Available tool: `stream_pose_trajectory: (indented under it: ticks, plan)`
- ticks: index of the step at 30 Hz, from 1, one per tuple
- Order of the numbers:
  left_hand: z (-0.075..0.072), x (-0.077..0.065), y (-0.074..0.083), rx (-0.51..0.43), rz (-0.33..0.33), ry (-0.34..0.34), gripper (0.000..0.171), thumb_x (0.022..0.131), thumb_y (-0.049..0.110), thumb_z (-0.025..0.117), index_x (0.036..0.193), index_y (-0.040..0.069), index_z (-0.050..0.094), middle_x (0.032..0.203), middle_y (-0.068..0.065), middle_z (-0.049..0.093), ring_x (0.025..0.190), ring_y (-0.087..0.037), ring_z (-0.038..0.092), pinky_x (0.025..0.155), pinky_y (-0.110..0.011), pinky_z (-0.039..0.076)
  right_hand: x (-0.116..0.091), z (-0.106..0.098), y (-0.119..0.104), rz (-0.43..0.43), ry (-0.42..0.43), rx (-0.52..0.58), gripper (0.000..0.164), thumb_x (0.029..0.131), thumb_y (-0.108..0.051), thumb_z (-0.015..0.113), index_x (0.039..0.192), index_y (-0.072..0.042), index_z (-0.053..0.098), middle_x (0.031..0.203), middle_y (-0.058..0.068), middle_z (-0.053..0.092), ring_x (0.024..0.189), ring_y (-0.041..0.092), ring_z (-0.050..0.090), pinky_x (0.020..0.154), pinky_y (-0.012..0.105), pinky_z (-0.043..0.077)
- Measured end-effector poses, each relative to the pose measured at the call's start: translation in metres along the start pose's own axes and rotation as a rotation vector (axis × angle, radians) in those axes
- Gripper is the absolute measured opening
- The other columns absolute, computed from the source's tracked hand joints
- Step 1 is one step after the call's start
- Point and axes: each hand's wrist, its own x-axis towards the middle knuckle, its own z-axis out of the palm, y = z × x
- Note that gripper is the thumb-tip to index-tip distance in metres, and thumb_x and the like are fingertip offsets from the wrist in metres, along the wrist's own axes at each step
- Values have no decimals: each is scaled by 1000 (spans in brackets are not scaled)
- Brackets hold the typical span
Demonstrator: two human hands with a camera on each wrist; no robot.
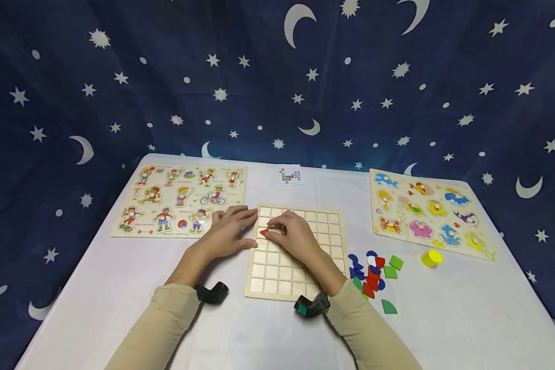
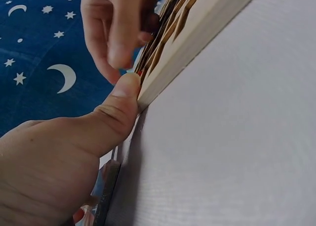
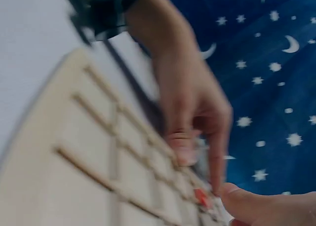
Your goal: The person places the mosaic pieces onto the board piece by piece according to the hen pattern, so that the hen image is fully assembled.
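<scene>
A square wooden grid board lies on the white cloth before me. My right hand is over its upper left cells, with thumb and forefinger pinching a small red triangular piece low at the board. That red piece also shows small and blurred in the right wrist view. My left hand rests at the board's left edge, fingers extended. In the left wrist view the left thumb touches the board's wooden rim. The right hand hangs just above it there.
Loose red, blue, green and white pieces lie right of the board. A yellow cylinder stands beyond them. Picture puzzle boards lie at left and right. A small pattern card lies at the back.
</scene>
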Motion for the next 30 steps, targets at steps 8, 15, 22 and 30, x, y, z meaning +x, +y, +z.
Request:
stream_pose_trajectory:
  ticks: [8,15,22,30]
  plan:
    - [-2,0,1,-5,-3,4,75,80,49,70,142,14,46,148,0,44,139,-22,30,93,-49,20,-20,-69,14,56,4,35,32,87,-33,68,114,-15,69,102,2,66,83,14,59,72,31,47]
    - [0,-4,0,24,-9,3,75,81,50,68,143,14,45,148,0,43,139,-22,30,94,-50,20,-48,-127,49,125,-90,-1,36,89,-29,67,122,-13,64,117,6,65,92,20,60,82,42,47]
    - [-1,-6,1,48,3,18,75,81,51,69,141,12,47,147,-1,45,139,-24,30,93,-52,20,-77,-159,92,268,-159,-42,41,89,-32,67,124,-12,63,118,10,64,97,23,58,78,30,48]
    - [-1,-3,3,40,8,-6,76,80,53,68,141,13,47,147,-2,44,139,-24,29,93,-52,19,-101,-174,116,389,-304,15,35,87,-26,69,117,-9,66,98,6,63,91,22,54,73,30,46]
